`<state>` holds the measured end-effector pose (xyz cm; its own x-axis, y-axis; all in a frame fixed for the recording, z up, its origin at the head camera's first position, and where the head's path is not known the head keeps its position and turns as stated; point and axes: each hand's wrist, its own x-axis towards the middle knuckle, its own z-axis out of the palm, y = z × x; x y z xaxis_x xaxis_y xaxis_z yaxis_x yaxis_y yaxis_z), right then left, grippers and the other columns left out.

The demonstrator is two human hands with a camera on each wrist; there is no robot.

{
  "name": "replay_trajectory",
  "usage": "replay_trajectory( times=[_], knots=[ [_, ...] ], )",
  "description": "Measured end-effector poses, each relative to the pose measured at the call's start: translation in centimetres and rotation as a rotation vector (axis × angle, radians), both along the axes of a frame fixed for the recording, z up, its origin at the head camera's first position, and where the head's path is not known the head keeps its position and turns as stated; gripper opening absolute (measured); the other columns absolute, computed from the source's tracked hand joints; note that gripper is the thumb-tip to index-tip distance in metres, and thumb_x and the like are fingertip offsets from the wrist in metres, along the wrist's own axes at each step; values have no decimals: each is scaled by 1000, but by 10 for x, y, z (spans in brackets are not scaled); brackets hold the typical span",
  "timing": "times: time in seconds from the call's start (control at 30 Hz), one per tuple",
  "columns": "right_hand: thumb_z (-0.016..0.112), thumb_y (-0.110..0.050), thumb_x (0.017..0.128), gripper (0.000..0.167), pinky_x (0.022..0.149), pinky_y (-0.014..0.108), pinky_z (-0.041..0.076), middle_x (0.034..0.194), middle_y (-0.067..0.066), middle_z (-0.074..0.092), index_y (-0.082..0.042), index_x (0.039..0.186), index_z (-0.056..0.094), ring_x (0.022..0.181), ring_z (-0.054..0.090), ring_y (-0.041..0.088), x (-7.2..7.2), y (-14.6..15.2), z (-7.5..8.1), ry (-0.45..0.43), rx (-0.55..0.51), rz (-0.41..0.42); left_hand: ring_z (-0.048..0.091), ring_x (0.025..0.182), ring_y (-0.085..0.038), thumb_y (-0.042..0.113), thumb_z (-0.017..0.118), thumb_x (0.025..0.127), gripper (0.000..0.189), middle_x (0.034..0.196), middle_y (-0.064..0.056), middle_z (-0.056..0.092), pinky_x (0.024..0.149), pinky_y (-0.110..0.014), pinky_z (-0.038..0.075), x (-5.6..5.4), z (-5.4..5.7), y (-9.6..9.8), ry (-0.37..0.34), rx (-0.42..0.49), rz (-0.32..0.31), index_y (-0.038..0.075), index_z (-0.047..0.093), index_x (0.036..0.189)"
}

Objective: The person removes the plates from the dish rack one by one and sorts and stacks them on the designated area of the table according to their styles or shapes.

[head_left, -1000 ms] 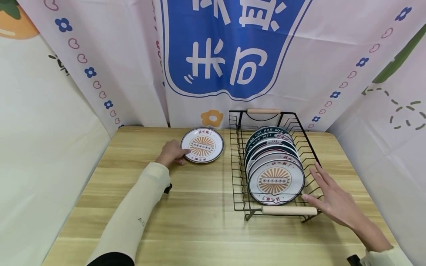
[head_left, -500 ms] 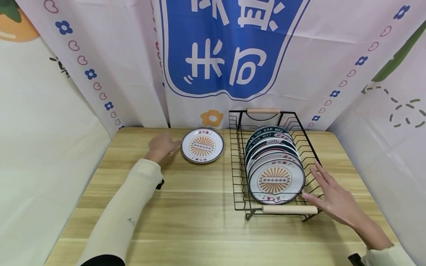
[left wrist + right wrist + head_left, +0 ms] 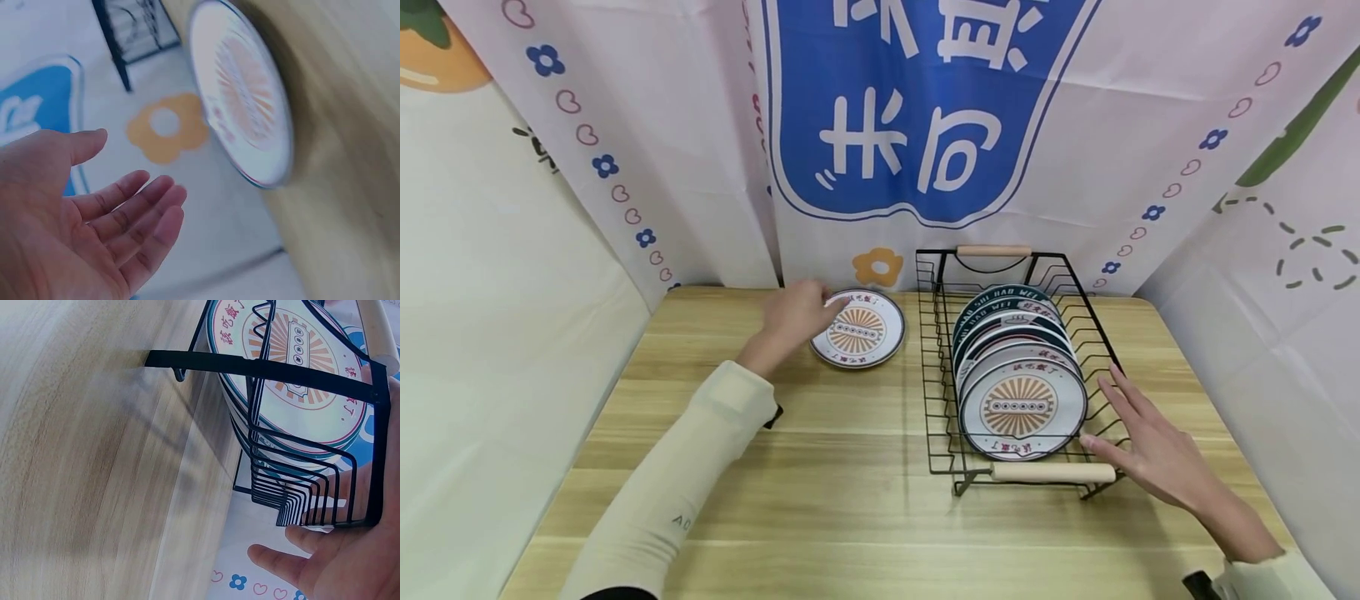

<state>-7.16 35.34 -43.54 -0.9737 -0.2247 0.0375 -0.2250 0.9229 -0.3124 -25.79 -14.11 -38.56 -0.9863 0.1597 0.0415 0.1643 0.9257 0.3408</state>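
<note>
A round white plate [image 3: 857, 333] with an orange sunburst pattern lies on the table toward the back in the head view. My left hand [image 3: 797, 315] hovers at its left edge; in the left wrist view that hand [image 3: 94, 219] has loosely bent fingers, apart from the plate. A black wire dish rack [image 3: 206, 362] holds several plates upright in a row. The front one [image 3: 1018, 404] has the same sunburst; dark green ones stand behind it. Along the rack's right side, my right hand [image 3: 1161, 450] spreads its fingers and touches the wire frame.
The rack has wooden handles, one at the front [image 3: 1052, 473] and one at the back [image 3: 994, 250]. Behind the wooden table [image 3: 820, 500] hangs a printed cloth [image 3: 700, 167] with a blue panel. Pale cloth also stands at both sides.
My left hand let go of the loose plate, drew back to the left, then came up and right over its upper left edge. The right hand has stayed in place.
</note>
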Motion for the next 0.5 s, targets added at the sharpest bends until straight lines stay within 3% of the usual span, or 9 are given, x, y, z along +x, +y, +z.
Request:
replay_trajectory(
  times=[0.23, 0.5],
  knots=[
    [67, -51, 100, 94, 53, 42, 49, 179, 9, 4, -8, 169, 20, 131, 52, 60, 1, 0, 0, 3, 0, -2, 73, 91, -28, 48, 70, 101, 46, 110, -10, 77, 69, -44, 59, 17, 22, 39, 90, 24, -131, 8, 74, 122],
    [66, -52, 100, 94, 53, 39, 48, 179, 7, 1, -7, 169, 19, 133, 50, 61, 0, 0, 0, -4, -5, -2, 74, 84, -25, 52, 70, 100, 42, 107, -3, 79, 63, -43, 59, 43, 42, 77, 143, -9, -259, 14, 77, 117]
  ],
)
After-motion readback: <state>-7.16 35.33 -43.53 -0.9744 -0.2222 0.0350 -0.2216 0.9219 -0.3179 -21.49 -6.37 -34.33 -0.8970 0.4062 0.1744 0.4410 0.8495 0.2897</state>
